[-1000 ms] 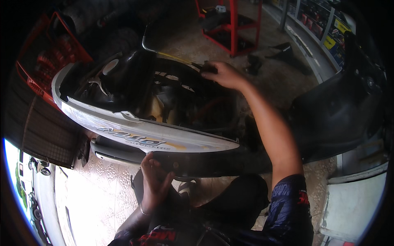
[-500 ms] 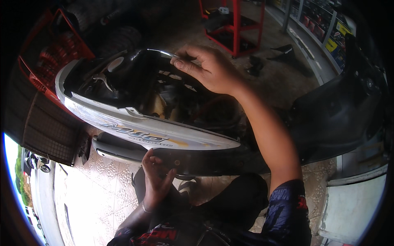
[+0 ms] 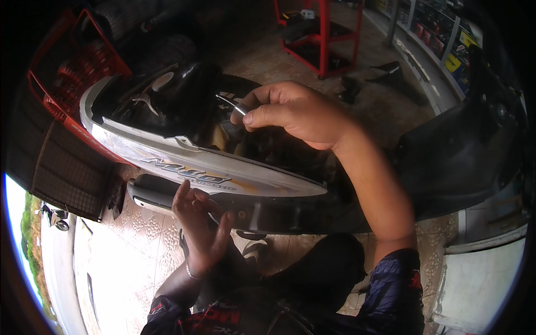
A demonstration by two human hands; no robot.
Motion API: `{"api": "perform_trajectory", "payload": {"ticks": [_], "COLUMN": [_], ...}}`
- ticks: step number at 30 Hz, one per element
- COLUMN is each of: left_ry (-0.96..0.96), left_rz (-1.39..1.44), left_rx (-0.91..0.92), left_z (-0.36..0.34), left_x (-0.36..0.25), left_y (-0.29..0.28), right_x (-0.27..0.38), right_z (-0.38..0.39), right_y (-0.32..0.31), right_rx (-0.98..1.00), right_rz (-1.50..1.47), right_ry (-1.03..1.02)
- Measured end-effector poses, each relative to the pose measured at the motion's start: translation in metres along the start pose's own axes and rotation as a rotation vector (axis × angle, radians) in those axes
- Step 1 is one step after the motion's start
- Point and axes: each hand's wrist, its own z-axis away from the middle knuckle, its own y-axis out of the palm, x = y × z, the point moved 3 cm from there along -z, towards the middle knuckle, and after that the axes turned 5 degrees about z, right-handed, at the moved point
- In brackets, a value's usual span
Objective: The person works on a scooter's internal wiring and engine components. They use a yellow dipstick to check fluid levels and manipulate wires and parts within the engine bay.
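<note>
A scooter body lies across the view with its seat area uncovered, dark parts showing inside. Along its near side runs a white side panel (image 3: 162,153) with printed graphics. My right hand (image 3: 296,111) is closed in a pinch on a thin shiny metal rod (image 3: 226,101), above the uncovered area; the rod's other end is hidden in the hand. My left hand (image 3: 198,220) is raised beside the panel's lower edge, in front of the dark lower cover (image 3: 279,215). Its fingers are spread, and I see nothing clearly held in them.
A red rack (image 3: 84,120) stands at the left, behind the scooter's tail. Beyond the scooter is a red tool cart (image 3: 324,42). A dark loose panel (image 3: 391,75) lies on the floor near glass display shelves at the right.
My right hand has come nearer and slightly right with the metal rod, away from the far edge of the opening. My left hand has shifted left and its fingers have spread.
</note>
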Motion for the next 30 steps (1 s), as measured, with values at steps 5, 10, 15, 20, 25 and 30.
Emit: {"api": "perform_trajectory", "payload": {"ticks": [5,10,15,20,25,30], "left_ry": [0.073,0.129,0.065,0.139,0.098,0.160], "left_rz": [0.013,-0.110,-0.148,-0.127,0.113,0.078], "left_rx": [0.048,0.092,0.184,0.101,0.130,0.103], "left_z": [-0.041,-0.090,-0.125,-0.138,-0.137,-0.137], "left_x": [-0.025,-0.038,-0.025,-0.010,0.000,0.000], "left_y": [0.015,0.038,0.061,0.077,0.087,0.089], "right_x": [-0.006,-0.001,0.002,0.000,0.005,-0.002], "right_z": [0.000,0.004,0.005,0.012,0.016,0.015], "right_y": [0.002,-0.002,-0.002,0.001,-0.002,0.007], "right_rx": [-0.062,-0.169,-0.332,-0.501,-0.596,-0.712], "right_rz": [-0.088,-0.120,-0.076,0.104,0.193,0.071], "right_ry": [-0.056,-0.150,-0.293,-0.338,-0.425,-0.476]}}
